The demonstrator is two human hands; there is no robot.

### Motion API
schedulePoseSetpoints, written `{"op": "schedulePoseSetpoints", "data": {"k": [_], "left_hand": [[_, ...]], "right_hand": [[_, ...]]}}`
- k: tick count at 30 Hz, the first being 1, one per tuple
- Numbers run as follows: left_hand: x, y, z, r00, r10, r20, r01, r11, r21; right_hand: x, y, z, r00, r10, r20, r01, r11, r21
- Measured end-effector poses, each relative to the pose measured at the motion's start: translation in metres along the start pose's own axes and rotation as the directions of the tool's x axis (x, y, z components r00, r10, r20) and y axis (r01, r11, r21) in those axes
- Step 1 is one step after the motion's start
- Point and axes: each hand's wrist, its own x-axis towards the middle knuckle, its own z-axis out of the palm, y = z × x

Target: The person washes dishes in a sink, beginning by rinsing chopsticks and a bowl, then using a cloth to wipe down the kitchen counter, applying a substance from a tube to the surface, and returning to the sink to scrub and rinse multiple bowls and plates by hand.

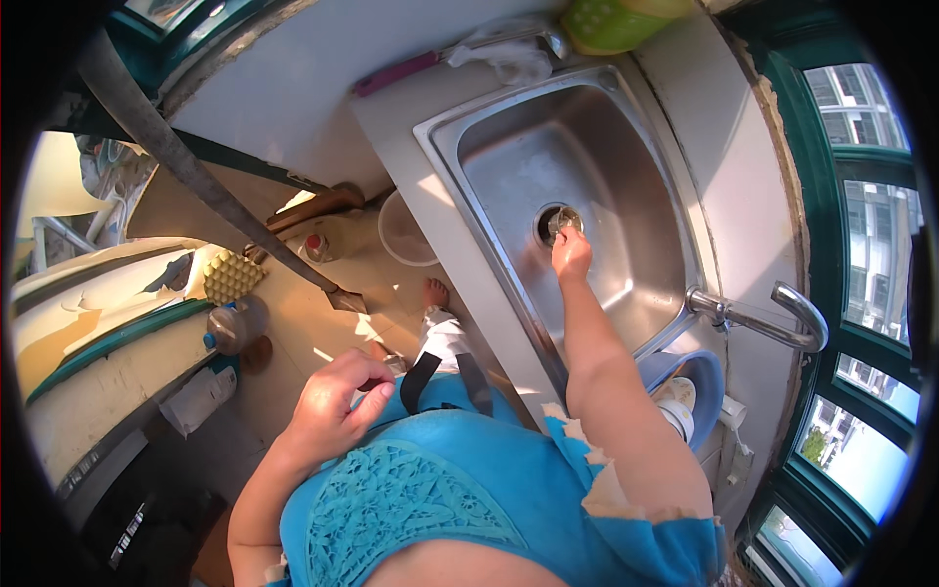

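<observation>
My right hand (571, 255) reaches down into the stainless steel sink (506, 165). Its fingers pinch a small sink strainer (565, 220), which is tilted over the right side of the drain hole (545, 224). The dark opening shows beside it. My left hand (345, 402) hovers in front of my body, loosely curled, with a gap between thumb and forefinger. Nothing is seen in it, though the palm is partly hidden.
A chrome faucet (755, 321) swings away from the basin on the right. Below it a blue basin (708, 389) holds dishes. A purple-handled utensil (396, 73) and a green container (616, 26) stand behind the sink. On the floor are a white bucket (400, 242) and a water jug (238, 325).
</observation>
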Motion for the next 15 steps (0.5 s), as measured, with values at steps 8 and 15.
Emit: {"op": "schedulePoseSetpoints", "data": {"k": [8,15], "left_hand": [[-0.055,-0.021,0.001,0.997,0.072,0.024,-0.071,0.995,-0.065],[-0.132,-0.098,0.022,0.999,0.022,0.026,-0.017,0.981,-0.191]], "right_hand": [[0.006,-0.076,-0.072,0.873,-0.175,-0.456,0.245,0.964,0.099],[-0.078,-0.23,-0.122,0.711,-0.452,-0.538,0.664,0.683,0.303]]}}
